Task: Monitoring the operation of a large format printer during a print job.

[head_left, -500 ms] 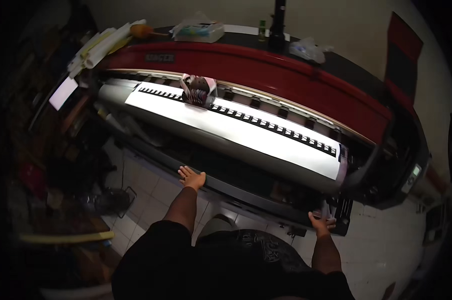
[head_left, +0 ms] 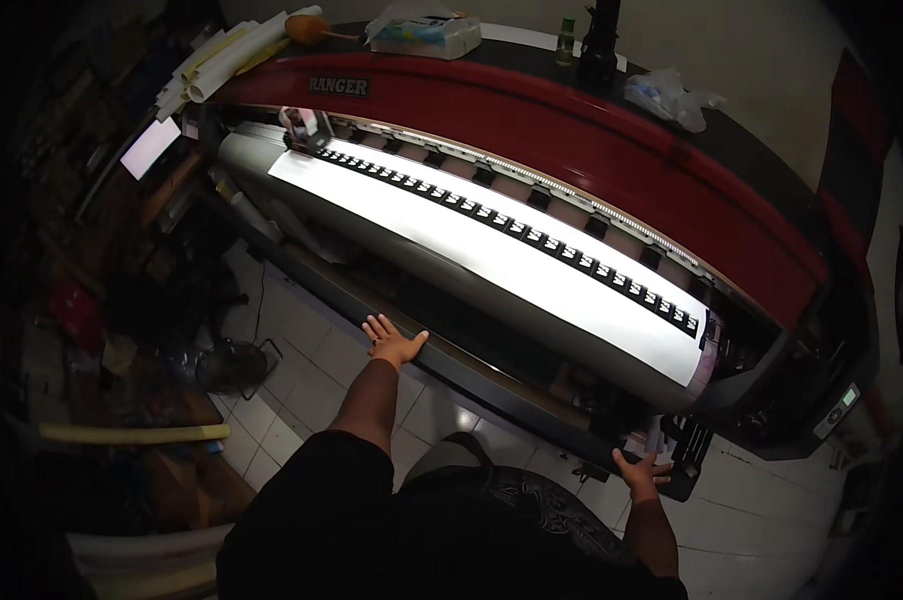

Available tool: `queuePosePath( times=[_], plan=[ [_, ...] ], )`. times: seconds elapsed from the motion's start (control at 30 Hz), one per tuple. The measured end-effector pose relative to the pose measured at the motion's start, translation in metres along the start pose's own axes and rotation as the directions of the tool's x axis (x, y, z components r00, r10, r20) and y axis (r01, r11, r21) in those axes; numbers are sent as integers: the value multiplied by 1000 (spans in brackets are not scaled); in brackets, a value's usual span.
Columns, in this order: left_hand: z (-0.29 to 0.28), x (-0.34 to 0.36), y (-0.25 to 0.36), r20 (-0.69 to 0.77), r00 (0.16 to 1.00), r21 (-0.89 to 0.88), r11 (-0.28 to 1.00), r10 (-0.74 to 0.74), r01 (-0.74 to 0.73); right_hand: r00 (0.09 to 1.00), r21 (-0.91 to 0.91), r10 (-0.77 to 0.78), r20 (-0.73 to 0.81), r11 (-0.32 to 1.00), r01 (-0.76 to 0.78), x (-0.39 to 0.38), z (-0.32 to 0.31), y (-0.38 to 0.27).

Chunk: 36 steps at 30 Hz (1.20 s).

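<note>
A large-format printer (head_left: pixel 572 178) with a red cover stretches across the view. White print sheet (head_left: pixel 492 260) lies over its front, carrying a row of black printed blocks along the upper part. The print carriage (head_left: pixel 305 130) is at the sheet's left end. My left hand (head_left: pixel 396 343) rests with spread fingers on the dark front rail (head_left: pixel 462 372) below the sheet. At the rail's right end, my right hand (head_left: pixel 642 473) touches it with fingers apart. Neither hand holds anything.
Rolled material (head_left: pixel 234 62), a tissue pack (head_left: pixel 427 35), a green bottle (head_left: pixel 566 42) and a crumpled plastic bag (head_left: pixel 672 98) lie on top of the printer. A control panel (head_left: pixel 838 412) is at right. A fan (head_left: pixel 234 368) stands on the tiled floor at left.
The carriage has slid from the sheet's middle-left to its left end, uncovering more printed blocks. The view has shifted slightly; both hands stay at the rail.
</note>
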<state>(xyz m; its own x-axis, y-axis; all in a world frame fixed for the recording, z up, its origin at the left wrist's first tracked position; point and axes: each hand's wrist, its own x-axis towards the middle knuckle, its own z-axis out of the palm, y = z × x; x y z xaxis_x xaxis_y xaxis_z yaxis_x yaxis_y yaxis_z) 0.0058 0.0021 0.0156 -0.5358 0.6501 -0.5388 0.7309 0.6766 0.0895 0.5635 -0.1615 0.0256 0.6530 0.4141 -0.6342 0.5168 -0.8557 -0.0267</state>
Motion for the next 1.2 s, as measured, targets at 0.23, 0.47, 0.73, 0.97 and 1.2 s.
queuePosePath(
  times=[0.23, 0.47, 0.73, 0.97, 1.2],
  plan=[
    [6, 13, 1, 48, 997, 105, 992, 59, -64, 996, -58, 40, 73, 998, -36, -2, -10, -8],
    [-2, 12, 7, 157, 987, 214, 975, 23, -57, 996, -94, 60, 68, 994, -53, 2, -7, -7],
    [-5, 3, 5, 124, 991, 175, 982, 45, -67, 997, -83, 52, 57, 995, -48, -3, -9, -8],
    [-11, -1, 16, 149, 988, 238, 969, 26, -61, 998, -27, 38, 41, 999, -37, 3, -5, 0],
    [-14, -5, 9, 155, 988, 224, 973, 14, -49, 997, -14, 41, 61, 999, -40, -4, -11, -7]
  ],
)
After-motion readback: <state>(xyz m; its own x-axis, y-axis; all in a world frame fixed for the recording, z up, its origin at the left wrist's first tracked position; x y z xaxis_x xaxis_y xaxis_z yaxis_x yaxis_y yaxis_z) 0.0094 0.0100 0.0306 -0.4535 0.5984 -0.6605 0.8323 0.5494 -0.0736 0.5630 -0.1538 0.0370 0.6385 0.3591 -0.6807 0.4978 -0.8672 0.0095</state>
